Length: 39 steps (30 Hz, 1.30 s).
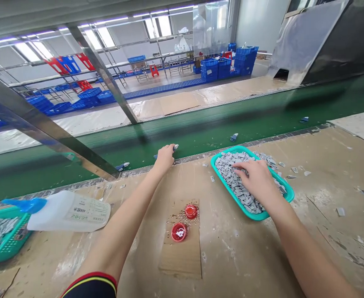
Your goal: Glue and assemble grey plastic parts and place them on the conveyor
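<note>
My left hand [164,157] reaches to the edge of the green conveyor belt [200,132], fingers curled on a small grey-and-blue part [175,147] at the belt's rim. My right hand [256,179] rests palm down in a teal tray [289,194] piled with several small grey plastic pieces [231,174], its fingers bent into the pile. Whether those fingers hold a piece is hidden. Two red caps [185,221] sit on a cardboard scrap [182,252] between my arms.
A white squeeze bottle with a blue nozzle [67,211] lies on a second teal tray [5,244] at the left. Small parts [234,136] ride the belt. A slanted metal post [45,132] crosses the left. Blue crates [228,62] stand far behind.
</note>
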Motion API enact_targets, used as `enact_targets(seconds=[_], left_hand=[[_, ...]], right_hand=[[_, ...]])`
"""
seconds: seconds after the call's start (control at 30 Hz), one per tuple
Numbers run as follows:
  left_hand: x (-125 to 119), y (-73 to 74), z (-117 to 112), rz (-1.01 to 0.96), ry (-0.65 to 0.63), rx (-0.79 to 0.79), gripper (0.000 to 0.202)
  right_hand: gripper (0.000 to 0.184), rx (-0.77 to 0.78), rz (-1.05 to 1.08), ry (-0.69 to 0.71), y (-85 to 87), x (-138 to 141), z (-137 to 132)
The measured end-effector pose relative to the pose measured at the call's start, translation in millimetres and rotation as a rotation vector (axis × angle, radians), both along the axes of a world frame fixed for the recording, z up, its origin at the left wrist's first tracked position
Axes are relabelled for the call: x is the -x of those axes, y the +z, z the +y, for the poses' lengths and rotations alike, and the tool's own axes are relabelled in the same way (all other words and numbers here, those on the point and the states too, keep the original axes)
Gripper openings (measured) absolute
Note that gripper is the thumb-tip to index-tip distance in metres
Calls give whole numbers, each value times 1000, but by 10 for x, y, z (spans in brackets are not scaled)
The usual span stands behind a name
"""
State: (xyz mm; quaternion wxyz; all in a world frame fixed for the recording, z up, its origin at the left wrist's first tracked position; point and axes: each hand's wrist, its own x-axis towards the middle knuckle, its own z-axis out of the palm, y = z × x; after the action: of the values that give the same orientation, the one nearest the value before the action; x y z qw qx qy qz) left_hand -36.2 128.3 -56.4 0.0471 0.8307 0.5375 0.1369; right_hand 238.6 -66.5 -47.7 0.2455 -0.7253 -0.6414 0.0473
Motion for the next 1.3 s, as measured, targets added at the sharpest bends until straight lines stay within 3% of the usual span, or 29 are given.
enact_targets(seconds=[0.13,0.27,0.5,0.6,0.73,0.9,1.03,1.13,1.3], left_hand=[[48,-116,68,22,3,7,41],[144,-134,59,29,32,17,38],[600,-41,97,-8,357,-1,43],[803,-20,104,-42,378,47,28],[881,28,-25,-177,367,11,17],[733,125,-557,-464,306,9,28],[619,222,-1233,-1080,147,244,40],[620,290,-1705,-1316,250,333,40],[662,339,-2284,-1487,450,377,44]], right_hand=[[28,42,-11,-39,3,115,71],[26,54,-51,-55,-27,183,96],[16,92,-19,-106,-71,233,127],[16,29,140,-125,37,255,70],[16,-77,589,-39,256,378,-103],[28,142,1053,171,264,751,-306],[28,301,1162,258,86,997,-376],[28,394,1165,281,-22,1080,-402],[29,469,1093,234,-76,1138,-424]])
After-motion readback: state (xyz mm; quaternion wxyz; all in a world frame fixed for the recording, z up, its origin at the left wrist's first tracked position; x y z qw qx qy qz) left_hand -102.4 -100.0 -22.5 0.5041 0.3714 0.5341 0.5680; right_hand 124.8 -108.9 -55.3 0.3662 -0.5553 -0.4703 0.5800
